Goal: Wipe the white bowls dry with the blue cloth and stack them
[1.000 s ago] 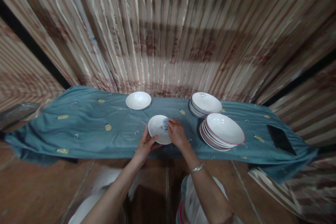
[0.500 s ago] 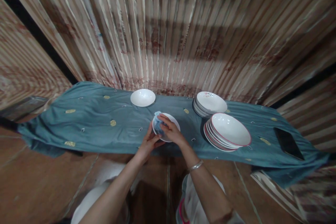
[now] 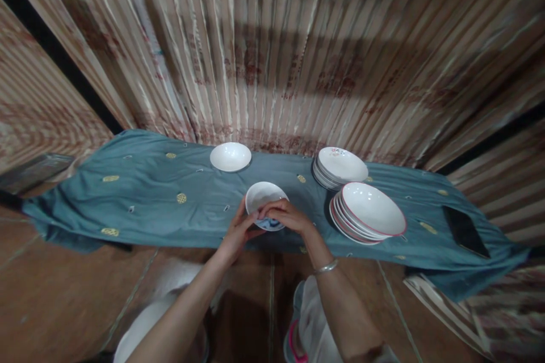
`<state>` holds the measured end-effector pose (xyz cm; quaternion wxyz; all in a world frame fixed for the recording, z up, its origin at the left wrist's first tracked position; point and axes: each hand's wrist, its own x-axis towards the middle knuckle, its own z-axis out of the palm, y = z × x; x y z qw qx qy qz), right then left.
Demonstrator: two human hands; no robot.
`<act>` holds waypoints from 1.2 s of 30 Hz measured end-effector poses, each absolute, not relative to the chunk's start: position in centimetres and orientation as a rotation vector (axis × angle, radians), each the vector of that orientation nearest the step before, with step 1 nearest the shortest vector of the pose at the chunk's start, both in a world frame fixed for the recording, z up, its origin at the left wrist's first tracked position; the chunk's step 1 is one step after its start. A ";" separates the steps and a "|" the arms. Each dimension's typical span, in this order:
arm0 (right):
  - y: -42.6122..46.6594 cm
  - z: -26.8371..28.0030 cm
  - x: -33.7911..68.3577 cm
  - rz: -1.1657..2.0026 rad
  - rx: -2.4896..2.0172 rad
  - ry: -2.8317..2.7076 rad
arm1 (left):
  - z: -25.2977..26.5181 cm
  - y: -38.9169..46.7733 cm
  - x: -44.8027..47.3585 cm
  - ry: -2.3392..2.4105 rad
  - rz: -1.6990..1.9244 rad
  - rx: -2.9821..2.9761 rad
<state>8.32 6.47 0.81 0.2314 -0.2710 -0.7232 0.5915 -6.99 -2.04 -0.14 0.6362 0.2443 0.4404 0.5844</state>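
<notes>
A white bowl [image 3: 261,191] is held tilted near the front edge of the cloth-covered table. My left hand [image 3: 238,231] is closed around its left and lower side. Inside it, my right hand [image 3: 284,214] presses a blue cloth [image 3: 269,223] against the near wall. Most of that cloth is hidden under my fingers. Behind and to the left, a second white bowl [image 3: 230,156] rests alone.
To the right stand a stack of white bowls with a floral mark [image 3: 340,164] and a stack of red-rimmed bowls [image 3: 370,210]. A black phone [image 3: 466,231] lies near the right end of the blue tablecloth [image 3: 145,198]. Pleated curtains [image 3: 272,68] hang behind.
My right hand has moved with the blue cloth from the bowl's left side to its near side. My left hand keeps its hold.
</notes>
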 end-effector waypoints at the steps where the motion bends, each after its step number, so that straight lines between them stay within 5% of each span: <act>1: 6.5 0.7 8.5 1.583 -0.778 -2.046 | -0.1 -2.0 -7.0 1.008 1.333 0.551; 12: 6.5 -1.1 8.5 0.643 -1.223 -2.312 | -0.1 -1.7 -7.0 1.024 1.336 0.568; 16: 6.8 -2.2 7.9 0.732 -1.107 -2.158 | -0.2 -1.7 -7.0 1.017 1.341 0.570; 25: 6.1 -1.2 6.4 1.509 -0.832 -1.737 | -0.2 -1.8 -7.0 1.011 1.350 0.550; 36: 6.2 -1.2 6.0 0.691 -0.936 -2.110 | -0.6 -1.6 -7.0 1.042 1.346 0.581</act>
